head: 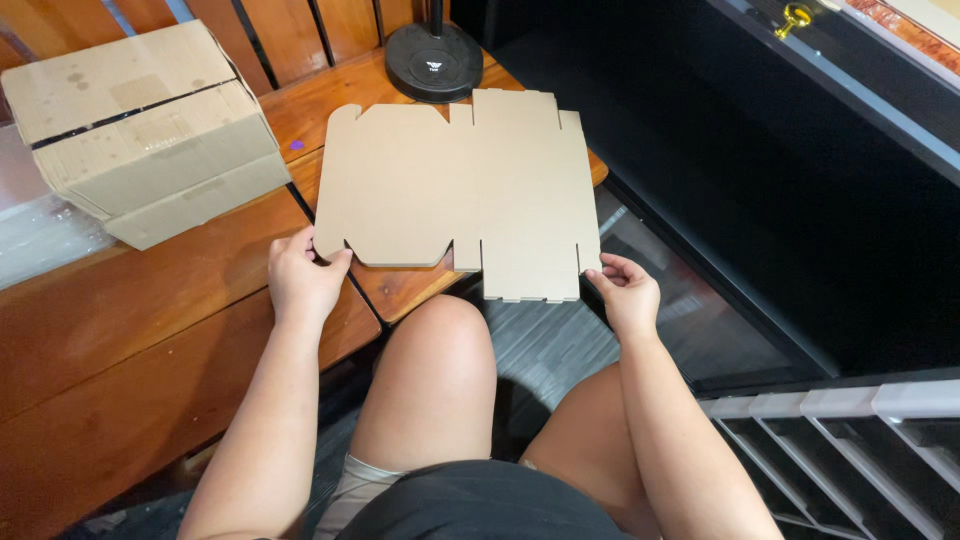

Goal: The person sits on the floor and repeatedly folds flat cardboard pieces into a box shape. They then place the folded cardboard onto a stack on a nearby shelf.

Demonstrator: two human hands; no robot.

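A flat, unfolded brown cardboard box blank (pixel 460 190) with cut flaps and tabs lies on the corner of a wooden table (pixel 130 300). My left hand (pixel 303 277) pinches its near left corner. My right hand (pixel 626 292) grips its near right corner, which hangs past the table edge. My bare knees are below, under the blank's front edge.
A taped, closed cardboard box (pixel 150 130) sits at the table's back left. A black round lamp base (pixel 434 62) stands behind the blank. Dark black furniture (pixel 800 200) fills the right side, with white slatted racks (pixel 850 430) at the lower right.
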